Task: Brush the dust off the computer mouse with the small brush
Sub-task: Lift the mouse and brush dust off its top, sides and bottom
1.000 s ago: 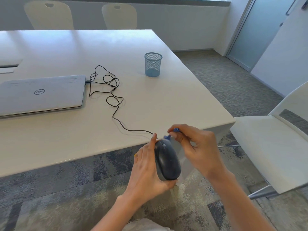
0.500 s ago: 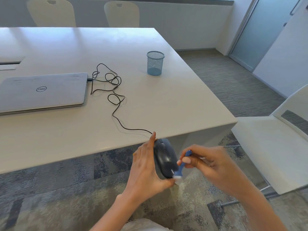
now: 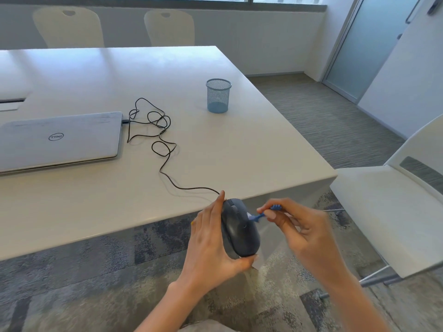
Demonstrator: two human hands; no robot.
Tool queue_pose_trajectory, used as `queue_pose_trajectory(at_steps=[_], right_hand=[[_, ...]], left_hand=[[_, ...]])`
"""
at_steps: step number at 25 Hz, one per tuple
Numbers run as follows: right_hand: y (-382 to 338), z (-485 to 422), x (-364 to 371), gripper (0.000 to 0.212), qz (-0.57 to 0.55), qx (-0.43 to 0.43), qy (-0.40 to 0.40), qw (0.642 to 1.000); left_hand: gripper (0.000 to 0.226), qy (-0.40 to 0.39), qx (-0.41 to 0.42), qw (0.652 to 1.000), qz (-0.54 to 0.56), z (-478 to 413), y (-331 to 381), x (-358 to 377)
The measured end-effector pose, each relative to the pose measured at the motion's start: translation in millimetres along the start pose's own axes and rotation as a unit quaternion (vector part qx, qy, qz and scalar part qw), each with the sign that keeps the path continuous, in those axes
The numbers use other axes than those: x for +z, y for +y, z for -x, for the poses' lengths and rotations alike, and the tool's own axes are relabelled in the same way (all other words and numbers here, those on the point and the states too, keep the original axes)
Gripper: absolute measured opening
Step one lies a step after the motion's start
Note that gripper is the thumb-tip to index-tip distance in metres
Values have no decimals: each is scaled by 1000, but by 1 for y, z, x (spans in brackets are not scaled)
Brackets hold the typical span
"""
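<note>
White table (image 3: 143,75) bearing one closed laptop (image 3: 60,140) and one mesh cup (image 3: 218,95). Just off the table's near edge, left hand (image 3: 211,240) clasps one mouse (image 3: 239,230); right hand (image 3: 302,231) pinches one small brush (image 3: 263,213), its bristles touching the mouse.

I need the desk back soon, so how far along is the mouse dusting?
Done: the left hand has the mouse lifted off the table, its cable trailing to the laptop. In hand: the right hand pinches the small blue brush, bristles against the mouse's upper right side. Left: I cannot tell how much dust remains; the mouse is not yet set down.
</note>
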State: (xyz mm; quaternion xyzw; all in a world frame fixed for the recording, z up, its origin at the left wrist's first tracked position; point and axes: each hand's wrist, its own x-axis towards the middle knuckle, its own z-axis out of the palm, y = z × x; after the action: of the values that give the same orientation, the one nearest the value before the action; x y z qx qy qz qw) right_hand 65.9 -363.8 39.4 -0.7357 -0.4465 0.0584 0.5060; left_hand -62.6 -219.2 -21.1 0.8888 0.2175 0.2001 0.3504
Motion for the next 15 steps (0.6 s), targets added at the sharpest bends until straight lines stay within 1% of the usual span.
queue_pose_trajectory(at_steps=[1,3,5,8,11,15], right_hand=[[1,3,-2,9,17,4,-14,1000],[7,8,-5,7,33,41,-32,998],[16,11,-3,6,32,85,-21,996],[25,14,4,18,0,135,-6,991],[32,19,16,16,-26,168,-19,985],[37,22,26,23,-70,224,-5,972]], left_hand=[[130,3,-1,1000,-1,0,-2,0],[130,7,-4,1000,1,1,-6,0],[130,8,-1,1000,0,1,-6,2],[129,7,8,1000,-1,1,-5,6],[126,6,16,1000,6,3,-4,10],[122,11,31,999,3,4,-5,14]])
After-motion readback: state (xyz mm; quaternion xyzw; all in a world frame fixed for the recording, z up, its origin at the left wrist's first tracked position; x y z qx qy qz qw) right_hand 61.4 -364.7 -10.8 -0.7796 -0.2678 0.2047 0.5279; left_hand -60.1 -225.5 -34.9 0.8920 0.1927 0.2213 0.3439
